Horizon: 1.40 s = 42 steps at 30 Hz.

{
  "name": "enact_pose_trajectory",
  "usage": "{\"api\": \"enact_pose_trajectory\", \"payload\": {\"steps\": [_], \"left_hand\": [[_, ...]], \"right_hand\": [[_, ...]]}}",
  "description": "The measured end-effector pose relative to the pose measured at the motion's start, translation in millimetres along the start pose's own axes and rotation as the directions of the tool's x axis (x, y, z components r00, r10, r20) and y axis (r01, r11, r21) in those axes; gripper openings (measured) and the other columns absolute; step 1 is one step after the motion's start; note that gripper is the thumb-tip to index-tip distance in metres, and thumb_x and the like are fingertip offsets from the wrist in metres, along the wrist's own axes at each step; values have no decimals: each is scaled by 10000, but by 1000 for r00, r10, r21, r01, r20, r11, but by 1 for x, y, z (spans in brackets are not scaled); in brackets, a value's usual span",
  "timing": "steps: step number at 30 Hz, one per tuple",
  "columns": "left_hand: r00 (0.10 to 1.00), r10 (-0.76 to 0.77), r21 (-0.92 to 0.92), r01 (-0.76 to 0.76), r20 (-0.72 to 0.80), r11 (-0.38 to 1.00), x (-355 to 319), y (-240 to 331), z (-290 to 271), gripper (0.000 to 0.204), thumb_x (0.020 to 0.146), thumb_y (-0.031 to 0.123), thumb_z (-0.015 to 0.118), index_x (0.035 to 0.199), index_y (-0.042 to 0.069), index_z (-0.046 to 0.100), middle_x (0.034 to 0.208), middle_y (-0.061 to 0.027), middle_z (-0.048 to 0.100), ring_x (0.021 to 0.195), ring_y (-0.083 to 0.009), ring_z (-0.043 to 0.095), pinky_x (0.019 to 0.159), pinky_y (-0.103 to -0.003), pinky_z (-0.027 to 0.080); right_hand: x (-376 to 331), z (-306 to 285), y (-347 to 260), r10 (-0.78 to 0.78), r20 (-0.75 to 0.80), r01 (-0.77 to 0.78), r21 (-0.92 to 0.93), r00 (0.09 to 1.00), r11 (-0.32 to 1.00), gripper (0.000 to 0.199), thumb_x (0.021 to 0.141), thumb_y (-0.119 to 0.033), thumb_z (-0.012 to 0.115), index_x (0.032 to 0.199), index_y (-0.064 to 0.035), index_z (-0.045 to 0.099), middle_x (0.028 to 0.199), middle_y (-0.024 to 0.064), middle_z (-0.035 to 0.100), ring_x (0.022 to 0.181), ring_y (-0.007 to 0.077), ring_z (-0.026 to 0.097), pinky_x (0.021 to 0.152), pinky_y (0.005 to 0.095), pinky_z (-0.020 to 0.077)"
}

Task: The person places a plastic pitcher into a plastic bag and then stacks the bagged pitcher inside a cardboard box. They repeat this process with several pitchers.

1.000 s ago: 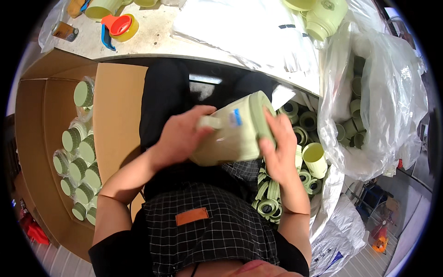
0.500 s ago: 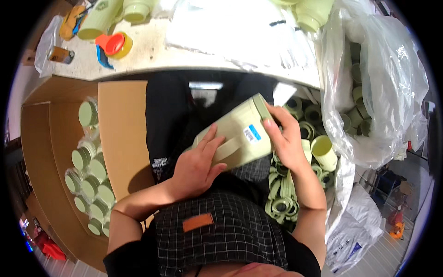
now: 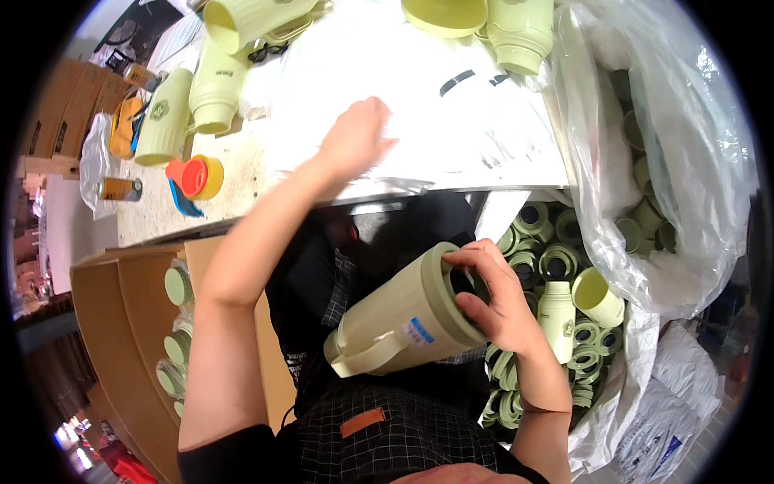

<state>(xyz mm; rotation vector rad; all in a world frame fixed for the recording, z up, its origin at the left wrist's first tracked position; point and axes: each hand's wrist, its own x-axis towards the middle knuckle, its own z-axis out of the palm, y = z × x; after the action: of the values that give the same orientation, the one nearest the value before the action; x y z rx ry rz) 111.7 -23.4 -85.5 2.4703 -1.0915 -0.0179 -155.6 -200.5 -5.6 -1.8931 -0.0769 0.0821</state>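
Gripping: jug (image 3: 403,323) held tilted at rim by right hand (image 3: 493,300), fingers closed | left hand (image 3: 355,139) laid on plastic sheet (image 3: 451,121) on counter (image 3: 242,173), fingers' state cannot be told

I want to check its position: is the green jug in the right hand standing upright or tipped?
Tipped. The green jug lies nearly on its side over the lap, handle down, with the right hand gripping its open mouth.

A small factory packing bench: green jugs (image 3: 218,81) massed, bagged rings (image 3: 556,262), cardboard cartons (image 3: 121,323)
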Motion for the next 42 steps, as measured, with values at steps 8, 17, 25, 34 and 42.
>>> {"api": "enact_pose_trajectory", "payload": {"steps": [8,17,25,34,42], "left_hand": [[935,92,-126,-143,-341,982,-14,51,-25,132,826,49,688,952,79,713,897,-99,647,857,-277,596,769,-372,483],[979,-53,-58,42,-196,997,-13,62,55,299,787,149,760,1082,192,734,987,-65,506,932,-257,496,799,-396,352],[973,-192,-73,184,-129,980,-6,80,51,289,667,184,828,915,108,702,928,-50,527,926,-253,511,788,-418,327],[949,-230,-77,218,-216,973,-4,85,60,344,656,274,838,937,109,726,968,-47,556,981,-256,518,844,-416,349],[951,-215,-36,212,-222,977,-7,82,59,299,704,246,811,940,107,692,967,-69,566,969,-275,535,831,-419,366]], "right_hand": [[52,-9,66,-268,-401,146,-310,876,939,312,807,21,692,1115,-16,661,937,88,604,845,217,577,747,323,469],[133,-70,125,-121,-703,-179,-337,701,924,449,755,-75,753,1190,-68,644,1093,143,619,1030,322,615,908,378,490],[143,-7,112,-142,-620,-139,-383,772,913,509,811,-156,754,1279,-63,578,1226,163,608,1014,347,621,903,382,499],[128,-114,158,-314,-604,-277,-687,733,672,518,951,-398,608,1347,-64,593,1144,210,622,1106,380,512,1020,447,383],[137,-44,134,-157,-596,-239,-530,787,813,723,925,-477,618,1432,16,466,1298,282,512,1184,414,459,1062,470,343]]}}
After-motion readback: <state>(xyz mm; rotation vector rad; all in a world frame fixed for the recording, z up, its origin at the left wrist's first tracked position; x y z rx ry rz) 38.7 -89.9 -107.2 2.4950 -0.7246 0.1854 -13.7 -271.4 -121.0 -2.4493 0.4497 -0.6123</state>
